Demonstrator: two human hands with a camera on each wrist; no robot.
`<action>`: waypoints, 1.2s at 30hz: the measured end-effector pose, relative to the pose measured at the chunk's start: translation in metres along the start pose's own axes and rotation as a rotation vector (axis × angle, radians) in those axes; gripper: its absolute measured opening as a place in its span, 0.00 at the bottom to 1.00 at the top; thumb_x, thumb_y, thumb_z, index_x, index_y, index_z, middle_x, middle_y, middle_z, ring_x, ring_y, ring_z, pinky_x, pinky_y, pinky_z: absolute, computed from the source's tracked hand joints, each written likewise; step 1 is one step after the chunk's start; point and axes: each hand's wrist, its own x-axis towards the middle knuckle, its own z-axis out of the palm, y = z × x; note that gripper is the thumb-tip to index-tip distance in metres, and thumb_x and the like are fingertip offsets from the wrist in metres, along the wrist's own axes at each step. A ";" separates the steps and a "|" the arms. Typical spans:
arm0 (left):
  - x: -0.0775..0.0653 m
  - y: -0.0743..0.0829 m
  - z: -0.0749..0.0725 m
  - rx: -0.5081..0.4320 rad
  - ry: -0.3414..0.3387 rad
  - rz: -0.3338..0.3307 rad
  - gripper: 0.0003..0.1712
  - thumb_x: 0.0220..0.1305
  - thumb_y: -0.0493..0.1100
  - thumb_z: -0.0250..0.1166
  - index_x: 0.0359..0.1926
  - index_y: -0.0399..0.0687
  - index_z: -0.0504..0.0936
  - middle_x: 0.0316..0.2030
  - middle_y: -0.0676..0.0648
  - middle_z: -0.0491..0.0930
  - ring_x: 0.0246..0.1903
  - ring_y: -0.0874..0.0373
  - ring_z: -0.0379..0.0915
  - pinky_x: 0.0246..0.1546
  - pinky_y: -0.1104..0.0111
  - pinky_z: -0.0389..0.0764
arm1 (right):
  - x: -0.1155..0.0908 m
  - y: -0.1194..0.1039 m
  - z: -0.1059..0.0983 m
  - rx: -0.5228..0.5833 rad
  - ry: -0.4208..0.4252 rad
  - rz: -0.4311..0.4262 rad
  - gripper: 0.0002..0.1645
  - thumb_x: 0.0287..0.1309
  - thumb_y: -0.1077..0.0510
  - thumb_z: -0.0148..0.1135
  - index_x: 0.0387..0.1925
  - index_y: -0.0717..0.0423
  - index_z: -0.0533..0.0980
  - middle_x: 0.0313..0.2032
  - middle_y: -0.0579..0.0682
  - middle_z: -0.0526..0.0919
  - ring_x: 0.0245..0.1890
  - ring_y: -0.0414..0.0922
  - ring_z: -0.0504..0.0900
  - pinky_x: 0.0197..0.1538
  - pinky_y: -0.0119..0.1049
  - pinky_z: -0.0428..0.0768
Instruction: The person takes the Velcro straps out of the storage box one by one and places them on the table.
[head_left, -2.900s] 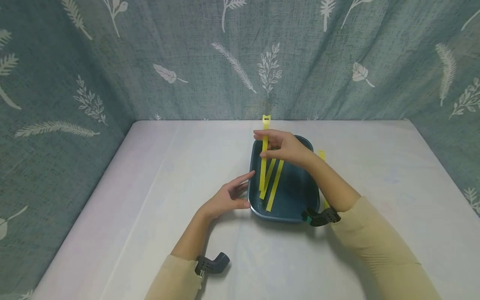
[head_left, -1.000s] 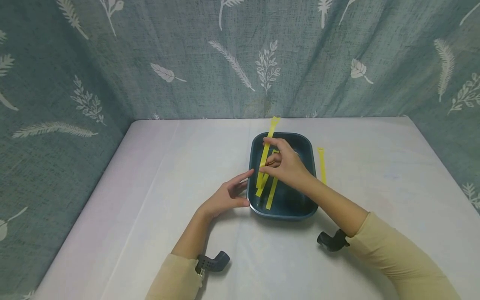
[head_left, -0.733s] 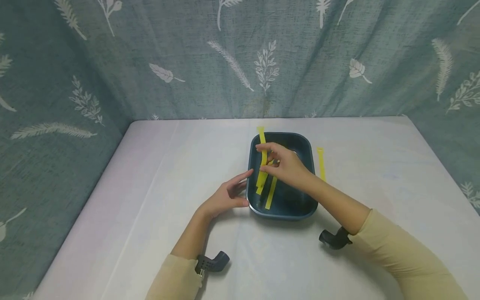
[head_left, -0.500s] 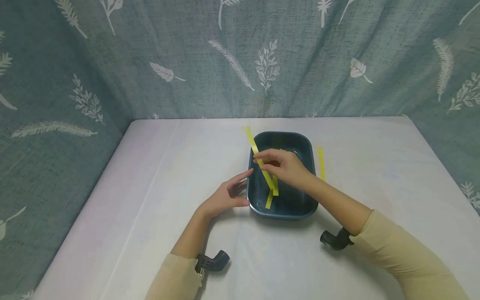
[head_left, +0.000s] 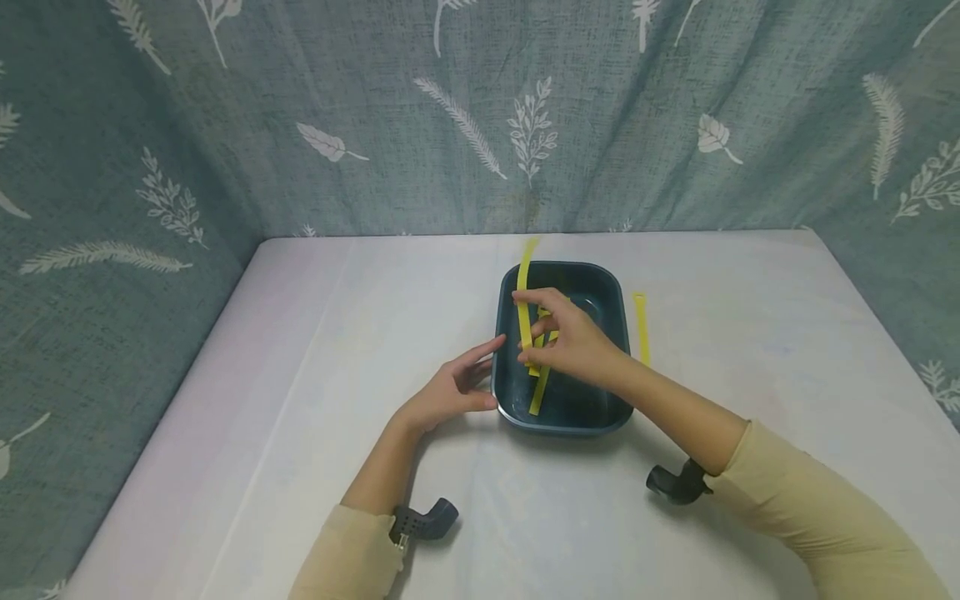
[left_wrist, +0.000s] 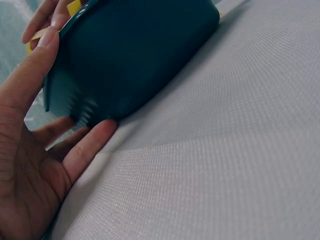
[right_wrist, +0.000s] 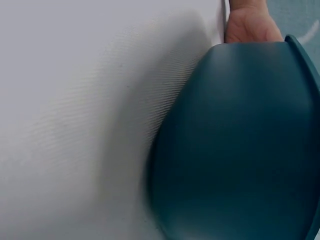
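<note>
A dark teal tray (head_left: 592, 398) stands on the white-covered table. My left hand (head_left: 442, 398) touches its left side with fingers and thumb extended; the left wrist view has the fingers (left_wrist: 95, 145) against the tray's outer wall. Above the tray my right hand (head_left: 568, 340) pinches a yellow slotted-head cable strap (head_left: 523, 287), which stands up past the far rim and bends slightly. Below that hand, more yellow straps (head_left: 539, 394) lie in the tray, partly hidden by the fingers. From the right wrist, only the tray's outer wall (right_wrist: 240, 135) and my left hand (right_wrist: 252, 25) show.
Just right of the tray, another yellow strap (head_left: 642, 329) lies on the table, its near end hidden by my right forearm. A patterned green curtain (head_left: 390, 167) hangs behind the table. Dark camera mounts (head_left: 426, 521) sit on both wrists.
The strap in my right hand has swung left, then back to nearly upright, and the fingers have shifted along it. Straps inside the tray have moved. My left hand stays at the tray's side.
</note>
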 end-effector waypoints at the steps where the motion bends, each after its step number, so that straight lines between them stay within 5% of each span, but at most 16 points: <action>1: 0.000 0.000 0.000 0.002 0.000 -0.001 0.50 0.51 0.54 0.73 0.72 0.58 0.57 0.73 0.51 0.51 0.70 0.44 0.50 0.66 0.48 0.58 | 0.000 0.000 0.001 -0.001 0.002 0.001 0.46 0.44 0.71 0.71 0.65 0.60 0.61 0.60 0.58 0.64 0.41 0.49 0.81 0.39 0.34 0.84; 10: 0.001 -0.002 0.000 0.001 0.001 -0.003 0.52 0.48 0.56 0.73 0.72 0.59 0.57 0.73 0.52 0.52 0.70 0.44 0.51 0.65 0.50 0.61 | -0.001 0.005 0.007 -0.048 -0.023 -0.070 0.49 0.43 0.75 0.69 0.67 0.61 0.58 0.63 0.58 0.62 0.37 0.47 0.78 0.29 0.32 0.84; 22: 0.001 -0.001 0.000 0.010 0.012 0.000 0.52 0.49 0.54 0.74 0.72 0.58 0.57 0.73 0.52 0.52 0.70 0.44 0.50 0.66 0.50 0.59 | -0.008 0.000 -0.016 -0.120 0.113 -0.243 0.41 0.44 0.71 0.71 0.62 0.62 0.67 0.57 0.57 0.71 0.31 0.42 0.84 0.41 0.30 0.83; 31: 0.001 0.001 0.001 0.013 0.021 -0.002 0.50 0.50 0.46 0.74 0.72 0.55 0.57 0.72 0.52 0.52 0.70 0.45 0.51 0.67 0.51 0.58 | -0.022 0.003 -0.045 0.000 0.082 -0.129 0.43 0.46 0.73 0.68 0.65 0.60 0.63 0.60 0.56 0.68 0.30 0.37 0.83 0.35 0.33 0.84; 36: 0.001 0.001 0.001 0.014 0.022 0.007 0.52 0.48 0.51 0.75 0.72 0.54 0.57 0.73 0.52 0.52 0.70 0.46 0.51 0.67 0.51 0.58 | -0.033 0.006 -0.062 -0.025 0.074 -0.037 0.48 0.47 0.71 0.69 0.69 0.54 0.60 0.43 0.57 0.78 0.27 0.39 0.83 0.35 0.32 0.84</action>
